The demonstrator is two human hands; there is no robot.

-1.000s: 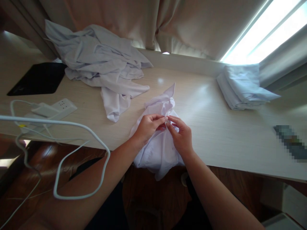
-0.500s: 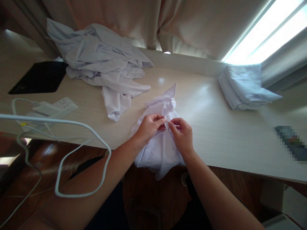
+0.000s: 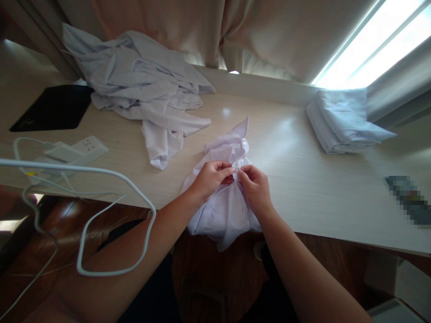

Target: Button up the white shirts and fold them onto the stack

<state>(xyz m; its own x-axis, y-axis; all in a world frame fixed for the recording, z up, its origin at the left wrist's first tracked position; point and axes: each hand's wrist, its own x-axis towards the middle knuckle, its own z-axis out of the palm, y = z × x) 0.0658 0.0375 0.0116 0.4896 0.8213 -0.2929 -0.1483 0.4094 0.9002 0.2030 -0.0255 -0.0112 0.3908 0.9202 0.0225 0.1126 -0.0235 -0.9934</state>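
A white shirt (image 3: 222, 215) lies bunched at the table's front edge, its lower end hanging over. Its collar (image 3: 239, 130) points away from me, with a button (image 3: 244, 142) visible just below. My left hand (image 3: 215, 176) pinches the front strip of the shirt between thumb and fingers. From the other side, my right hand (image 3: 253, 183) pinches the same strip, and the fingertips of both hands nearly meet. What lies exactly between the fingertips is too small to make out.
A heap of crumpled white shirts (image 3: 134, 76) lies at the back left, near a black mat (image 3: 54, 107). A power strip (image 3: 89, 148) and a white cable (image 3: 148, 233) are at left. Folded white shirts (image 3: 343, 121) stand at the back right; a pixelated object (image 3: 409, 197) lies at far right.
Both hands stay on the shirt's front strip; the right fingertips have shifted slightly and the strip between them has turned a little. Otherwise the scene is the same.
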